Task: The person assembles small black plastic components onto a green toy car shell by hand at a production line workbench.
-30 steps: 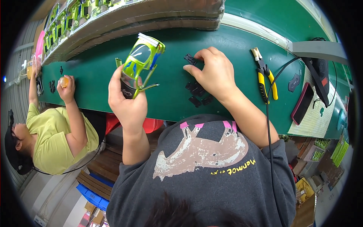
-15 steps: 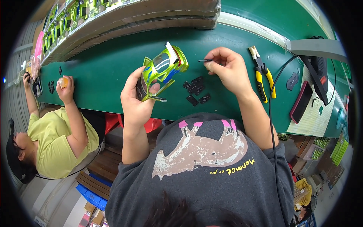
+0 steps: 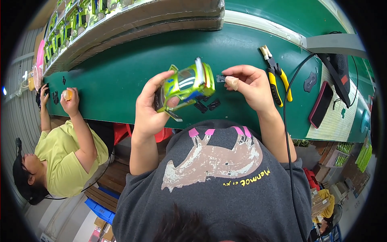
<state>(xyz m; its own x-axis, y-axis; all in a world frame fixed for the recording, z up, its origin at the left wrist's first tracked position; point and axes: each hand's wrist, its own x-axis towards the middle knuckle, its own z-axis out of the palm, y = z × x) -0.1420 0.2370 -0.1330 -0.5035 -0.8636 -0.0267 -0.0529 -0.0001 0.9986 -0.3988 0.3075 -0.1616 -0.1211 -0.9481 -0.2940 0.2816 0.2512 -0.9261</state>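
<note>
My left hand is closed around a lime-green toy car body with see-through windows and blue markings, held tilted above the green table. To its right, my right hand pinches a small flat black plastic piece between thumb and fingertips, close to the car but apart from it. The right thumb has a pale covering on its tip. Several similar black plastic pieces lie on the table under the car, which partly hides them.
Yellow-and-black pliers lie right of my right hand, with a black cable running past. Farther right are a phone and paper sheet. A large box of green toys stands behind. A co-worker sits at left.
My left hand has brought the toy car rightward and turned it, over the loose pieces. The black piece in my right hand has turned from edge-on to showing its flat side.
</note>
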